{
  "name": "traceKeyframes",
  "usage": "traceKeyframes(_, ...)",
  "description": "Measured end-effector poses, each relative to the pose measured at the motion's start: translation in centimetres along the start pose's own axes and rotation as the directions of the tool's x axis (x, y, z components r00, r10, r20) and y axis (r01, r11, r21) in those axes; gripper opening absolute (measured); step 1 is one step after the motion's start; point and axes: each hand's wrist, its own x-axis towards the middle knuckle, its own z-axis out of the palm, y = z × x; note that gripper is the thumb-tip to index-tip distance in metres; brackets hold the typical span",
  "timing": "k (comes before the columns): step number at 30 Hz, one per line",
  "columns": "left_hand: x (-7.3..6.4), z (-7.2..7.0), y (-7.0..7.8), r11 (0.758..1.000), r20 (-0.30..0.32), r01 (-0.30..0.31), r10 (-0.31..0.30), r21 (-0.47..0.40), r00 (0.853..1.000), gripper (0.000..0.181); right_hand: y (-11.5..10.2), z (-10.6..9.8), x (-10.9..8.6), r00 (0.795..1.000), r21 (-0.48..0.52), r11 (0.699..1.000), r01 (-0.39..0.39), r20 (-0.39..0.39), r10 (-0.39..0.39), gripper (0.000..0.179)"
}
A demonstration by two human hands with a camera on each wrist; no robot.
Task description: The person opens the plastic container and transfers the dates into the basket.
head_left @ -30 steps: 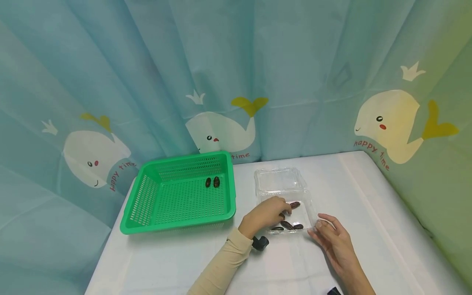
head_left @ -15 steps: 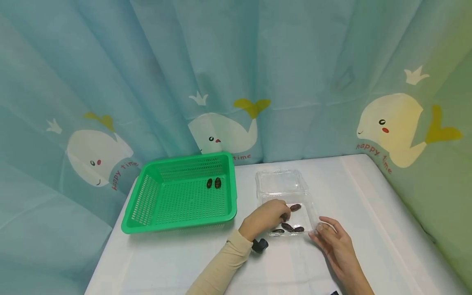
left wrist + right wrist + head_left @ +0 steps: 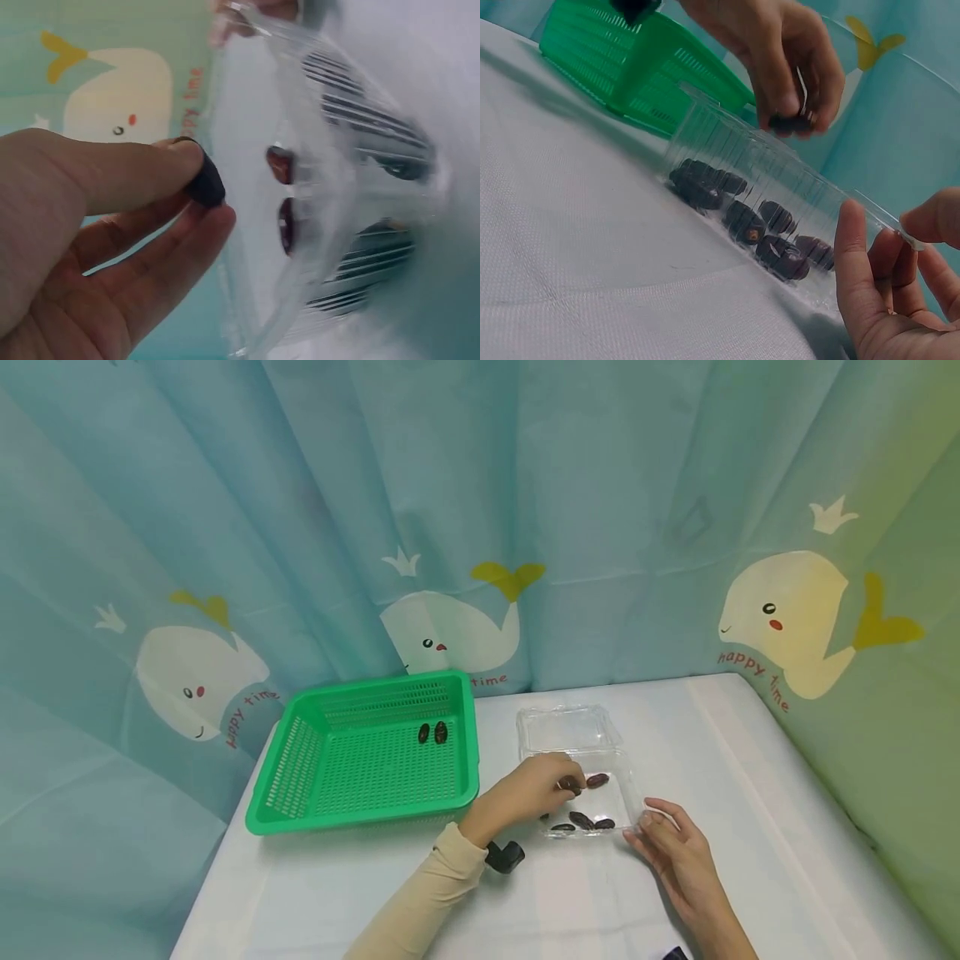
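Observation:
My left hand (image 3: 528,793) pinches a dark brown date (image 3: 206,180) between thumb and fingertips, raised over the clear plastic clamshell box (image 3: 622,797). Several more dates lie on the floor of that box, among them a reddish one (image 3: 597,781) and a darker one (image 3: 581,820) close to the front wall. My right hand (image 3: 675,852) grips the box at its near right corner, with the thumb on the rim (image 3: 911,238) and the fingers against the outside. The open lid (image 3: 566,727) lies back behind the box.
Left of the box stands a green plastic basket (image 3: 360,818) with two dates (image 3: 441,732) in its right part. A white cloth (image 3: 300,893) covers the table. Behind it hangs a blue-green curtain (image 3: 600,527) printed with whales.
My left hand has moved from among the dates, up and slightly left, with a date now between its fingertips. The right hand keeps its grip on the box corner.

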Motion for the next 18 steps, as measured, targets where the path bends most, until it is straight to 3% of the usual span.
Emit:
traceKeyframes(3, -0.7, -1.0, 0.2, 0.988, -0.017, 0.017, -0.019, -0.157, 1.000, 0.016, 0.0, 0.0, 0.0, 1.000, -0.010, 1.000, -0.007, -0.013, 0.007, 0.031)
traceKeyframes(8, -2.0, -2.2, 0.5, 0.926, -0.057, 0.021, -0.046, -0.378, 0.997, 0.016, 0.1, -0.3, -0.2, 0.999, -0.030, 0.999, -0.026, -0.020, 0.026, 0.029)
traceKeyframes(14, -3.4, -4.2, 0.4, 0.879, -0.097, 0.039, -0.096, -0.475, 0.991, 0.017, 0.3, -0.3, -0.4, 0.999, -0.010, 1.000, -0.030, -0.029, 0.029, 0.030)
traceKeyframes(18, -4.6, -5.9, -0.5, 0.824, -0.107, 0.086, -0.175, -0.559, 0.979, 0.018, 0.2, 0.0, 0.0, 0.999, -0.020, 0.999, -0.027, -0.040, 0.027, 0.029)
